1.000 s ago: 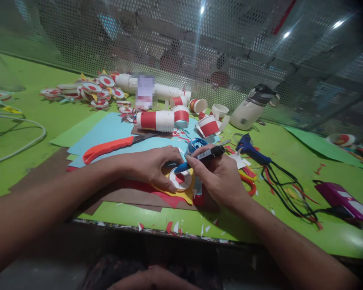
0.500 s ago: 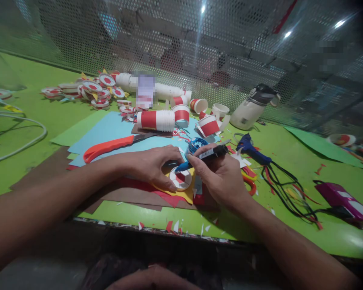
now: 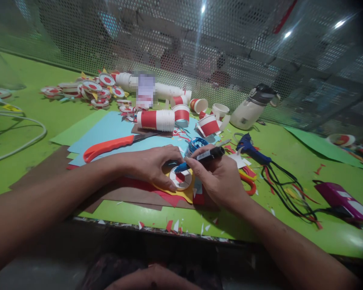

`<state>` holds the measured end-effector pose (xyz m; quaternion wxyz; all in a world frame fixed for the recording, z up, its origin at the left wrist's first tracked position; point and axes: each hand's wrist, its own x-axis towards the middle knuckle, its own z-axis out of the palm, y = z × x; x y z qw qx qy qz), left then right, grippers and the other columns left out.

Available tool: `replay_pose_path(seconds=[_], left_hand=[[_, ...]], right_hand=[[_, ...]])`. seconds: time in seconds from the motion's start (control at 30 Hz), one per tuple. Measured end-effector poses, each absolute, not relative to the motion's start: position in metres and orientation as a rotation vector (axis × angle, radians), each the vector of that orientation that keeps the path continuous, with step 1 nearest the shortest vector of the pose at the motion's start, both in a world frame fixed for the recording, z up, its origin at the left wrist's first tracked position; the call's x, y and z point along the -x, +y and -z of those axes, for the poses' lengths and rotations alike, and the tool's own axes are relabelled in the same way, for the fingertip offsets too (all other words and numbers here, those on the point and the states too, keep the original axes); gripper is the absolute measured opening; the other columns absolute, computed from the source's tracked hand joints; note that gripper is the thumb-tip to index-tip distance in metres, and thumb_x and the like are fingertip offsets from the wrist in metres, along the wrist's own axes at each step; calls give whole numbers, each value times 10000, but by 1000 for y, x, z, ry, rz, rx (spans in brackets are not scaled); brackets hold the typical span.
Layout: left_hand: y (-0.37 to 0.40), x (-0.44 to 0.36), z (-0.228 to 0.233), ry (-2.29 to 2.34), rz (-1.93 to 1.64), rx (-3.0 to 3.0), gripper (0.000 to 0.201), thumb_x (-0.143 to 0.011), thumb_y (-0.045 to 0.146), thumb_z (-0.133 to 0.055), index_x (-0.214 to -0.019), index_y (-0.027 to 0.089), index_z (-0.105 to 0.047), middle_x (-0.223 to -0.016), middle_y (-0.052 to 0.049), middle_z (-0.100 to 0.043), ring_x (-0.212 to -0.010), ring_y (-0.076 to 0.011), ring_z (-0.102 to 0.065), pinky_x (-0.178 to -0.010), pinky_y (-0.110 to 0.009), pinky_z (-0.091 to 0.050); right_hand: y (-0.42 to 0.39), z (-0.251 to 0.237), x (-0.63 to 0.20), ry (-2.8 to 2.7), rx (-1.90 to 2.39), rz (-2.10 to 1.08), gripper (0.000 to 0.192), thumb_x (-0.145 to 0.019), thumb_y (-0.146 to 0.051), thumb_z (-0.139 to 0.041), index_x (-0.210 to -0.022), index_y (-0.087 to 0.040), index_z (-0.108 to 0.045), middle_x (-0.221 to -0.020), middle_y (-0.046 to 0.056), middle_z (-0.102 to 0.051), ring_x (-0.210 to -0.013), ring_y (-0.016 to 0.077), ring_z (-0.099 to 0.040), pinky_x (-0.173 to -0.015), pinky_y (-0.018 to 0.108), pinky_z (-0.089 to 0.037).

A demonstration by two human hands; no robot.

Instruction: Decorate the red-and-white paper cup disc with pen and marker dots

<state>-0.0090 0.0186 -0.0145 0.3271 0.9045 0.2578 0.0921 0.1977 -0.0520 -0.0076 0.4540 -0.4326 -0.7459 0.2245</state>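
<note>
A person sits at a green table (image 3: 33, 117) strewn with craft scraps. Their left hand (image 3: 153, 163) lies flat-fingered over a small round paper disc (image 3: 181, 179), white with red wedges, the fingertips (image 3: 172, 187) pressing on its left edge to pin it down; the hand grips nothing. The disc rests on a yellow paper piece (image 3: 186, 194), which lies on red and brown sheets.

The right hand (image 3: 219, 177) is clenched around a marker (image 3: 205, 154), dark-barrelled with a blue tip, held like a pen. The tip meets the upper left of the disc, just beyond the left fingertips.

Past the knuckles lies a blue glue bottle (image 3: 196, 145). Farther out are orange-handled scissors (image 3: 109, 147) on blue paper (image 3: 109, 129), a row of red-and-white paper cups (image 3: 157, 120), a heap of finished discs (image 3: 93, 90), and a white flask (image 3: 251, 108). Beside the right wrist sit a blue glue gun (image 3: 249, 148) and its tangled black cord (image 3: 286, 189).

The risk I see: the disc is held only by fingertip pressure, so a firm marker stroke could make it slide or spin and smear the line. The tip also works very near the left fingers and could ink them.
</note>
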Motion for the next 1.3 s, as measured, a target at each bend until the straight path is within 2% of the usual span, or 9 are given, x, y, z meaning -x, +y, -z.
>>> replay_pose_path(seconds=[0.23,0.43,0.63,1.1,1.3], left_hand=[[19,10,16,594,-294,-2394,424,-788,442,-774,-1102,198,-627,-1095,-43,-583,-1034,-232,-548,-899,-337,-447],[20,12,14,584,-263,-2369,450,-790,487,-768,-1119,207,-643,-1066,-40,-568,-985,-228,-563,-848,-324,-460],[21,11,13,575,-264,-2394,425,-807,464,-766,-1116,197,-649,-1144,-58,-568,-1076,-250,-558,-962,-359,-446],[18,9,11,602,-278,-2404,429,-793,477,-743,-1085,175,-660,-1050,-52,-575,-969,-230,-564,-836,-330,-457],[18,9,11,606,-269,-2411,426,-795,461,-737,-1098,172,-658,-1046,-52,-570,-972,-230,-559,-846,-338,-457]], right_hand=[[-53,9,-196,-1883,1066,-456,170,-917,-336,-692,-843,-204,-613,-675,-11,-678,-580,143,-634,-570,270,-515],[-53,10,-197,-1833,1079,-464,191,-915,-348,-690,-821,-196,-622,-656,-10,-665,-564,139,-618,-567,277,-506],[-56,3,-198,-1642,1070,-493,176,-894,-332,-718,-828,-198,-626,-623,-38,-602,-521,116,-552,-498,249,-458],[-50,14,-198,-1732,1105,-477,245,-905,-376,-697,-759,-196,-617,-604,-42,-574,-530,111,-523,-520,245,-439],[-50,14,-198,-1733,1080,-479,229,-911,-360,-698,-773,-194,-625,-613,-44,-581,-531,105,-525,-527,241,-436]])
